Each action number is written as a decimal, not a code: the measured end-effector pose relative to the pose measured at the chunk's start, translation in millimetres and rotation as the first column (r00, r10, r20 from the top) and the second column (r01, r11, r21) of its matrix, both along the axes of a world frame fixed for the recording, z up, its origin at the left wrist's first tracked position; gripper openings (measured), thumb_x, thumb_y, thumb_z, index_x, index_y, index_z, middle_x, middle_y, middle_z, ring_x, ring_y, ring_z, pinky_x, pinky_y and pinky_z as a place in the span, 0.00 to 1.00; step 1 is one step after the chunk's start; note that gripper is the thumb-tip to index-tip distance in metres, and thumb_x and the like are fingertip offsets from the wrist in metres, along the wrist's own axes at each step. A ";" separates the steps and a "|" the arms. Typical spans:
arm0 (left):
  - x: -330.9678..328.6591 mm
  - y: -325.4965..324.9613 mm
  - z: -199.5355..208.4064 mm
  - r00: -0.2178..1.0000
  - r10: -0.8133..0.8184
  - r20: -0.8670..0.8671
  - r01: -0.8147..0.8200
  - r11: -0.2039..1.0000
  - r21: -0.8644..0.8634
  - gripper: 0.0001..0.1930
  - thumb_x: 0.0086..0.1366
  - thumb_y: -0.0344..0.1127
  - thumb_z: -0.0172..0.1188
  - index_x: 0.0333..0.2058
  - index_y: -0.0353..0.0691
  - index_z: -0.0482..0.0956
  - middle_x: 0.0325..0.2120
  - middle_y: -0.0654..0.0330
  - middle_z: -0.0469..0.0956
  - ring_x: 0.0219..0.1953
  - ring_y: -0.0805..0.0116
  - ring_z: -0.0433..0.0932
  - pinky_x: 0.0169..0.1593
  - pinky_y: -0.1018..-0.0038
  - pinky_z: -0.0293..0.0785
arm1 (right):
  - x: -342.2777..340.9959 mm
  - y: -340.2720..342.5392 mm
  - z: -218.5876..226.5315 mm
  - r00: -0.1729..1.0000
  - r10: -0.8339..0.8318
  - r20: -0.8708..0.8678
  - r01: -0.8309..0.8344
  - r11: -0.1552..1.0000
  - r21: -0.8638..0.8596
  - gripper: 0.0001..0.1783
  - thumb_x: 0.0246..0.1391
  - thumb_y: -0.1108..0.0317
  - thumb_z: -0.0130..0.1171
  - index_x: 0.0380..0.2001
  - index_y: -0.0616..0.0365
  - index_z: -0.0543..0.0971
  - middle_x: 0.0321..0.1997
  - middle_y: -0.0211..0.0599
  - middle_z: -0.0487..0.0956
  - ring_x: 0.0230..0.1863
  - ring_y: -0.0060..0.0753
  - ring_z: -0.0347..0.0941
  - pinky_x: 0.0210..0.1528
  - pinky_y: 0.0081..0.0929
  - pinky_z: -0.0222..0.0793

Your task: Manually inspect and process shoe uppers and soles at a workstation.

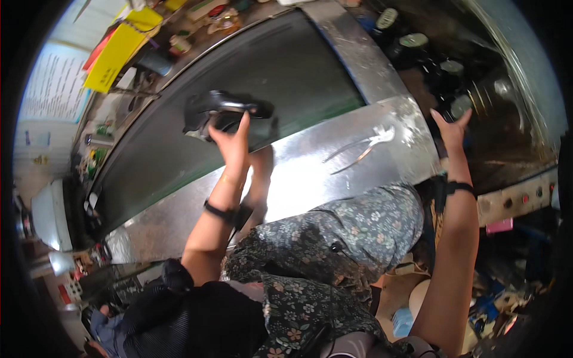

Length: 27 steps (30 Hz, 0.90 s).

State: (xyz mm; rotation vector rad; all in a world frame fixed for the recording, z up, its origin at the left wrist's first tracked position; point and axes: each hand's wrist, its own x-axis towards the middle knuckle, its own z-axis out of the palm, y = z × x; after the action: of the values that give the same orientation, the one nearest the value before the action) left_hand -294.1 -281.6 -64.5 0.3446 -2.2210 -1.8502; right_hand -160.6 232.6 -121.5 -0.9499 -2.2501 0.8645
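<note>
My left hand [231, 143] reaches over the dark green conveyor belt [292, 65] with its thumb and forefinger closed on a glossy black shoe [218, 101]. The shoe is slightly blurred, and its far side is hidden. Off to the right, my right hand [452, 130] has thumb and finger on either side of another black shoe [461, 106], whose pale, rounded end shows between them. More black shoes with pale ends [413, 40] stand beyond that hand. Pincers [367, 146] with long handles lie on the metal ledge [298, 170] between my arms.
A yellow box [122, 51] and small containers [179, 45] stand along the belt's far left side. Another person [173, 316] is at the lower left. A panel with red buttons [519, 200] is at the right. Patterned fabric [334, 232] lies against the ledge.
</note>
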 end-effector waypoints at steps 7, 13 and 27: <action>-91.1 44.0 -12.5 0.746 0.543 0.386 -0.381 0.823 -0.422 0.63 0.46 0.42 0.71 0.67 0.36 0.30 0.64 0.25 0.24 0.64 0.31 0.55 0.65 0.58 0.57 | 115.4 -52.5 23.3 0.989 0.146 -0.035 -0.149 0.937 -0.316 0.32 0.56 0.62 0.61 0.60 0.68 0.66 0.61 0.45 0.70 0.61 0.34 0.66 0.63 0.28 0.58; -46.8 -40.2 -10.1 0.938 -0.207 0.276 0.247 0.961 -0.120 0.59 0.43 0.27 0.65 0.69 0.40 0.33 0.60 0.40 0.59 0.55 0.50 0.69 0.56 0.67 0.66 | 355.9 -197.1 12.9 0.942 -0.299 -0.155 0.074 0.633 -0.771 0.18 0.60 0.70 0.55 0.51 0.67 0.73 0.47 0.43 0.78 0.44 0.33 0.77 0.47 0.27 0.77; 201.3 -64.1 138.6 0.223 -0.949 0.225 0.667 0.317 0.675 0.44 0.47 0.18 0.61 0.65 0.33 0.55 0.58 0.49 0.67 0.59 0.58 0.69 0.61 0.67 0.66 | 265.6 -259.1 179.8 0.706 0.166 -0.689 -0.589 0.677 -0.440 0.38 0.62 0.70 0.53 0.69 0.58 0.47 0.68 0.49 0.61 0.64 0.36 0.64 0.61 0.28 0.61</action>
State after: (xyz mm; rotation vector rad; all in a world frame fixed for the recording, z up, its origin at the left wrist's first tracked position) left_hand -92.8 -345.7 74.0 -0.4817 -2.5928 -3.3074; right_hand 105.0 -26.5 58.4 -0.2918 -1.5940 1.9250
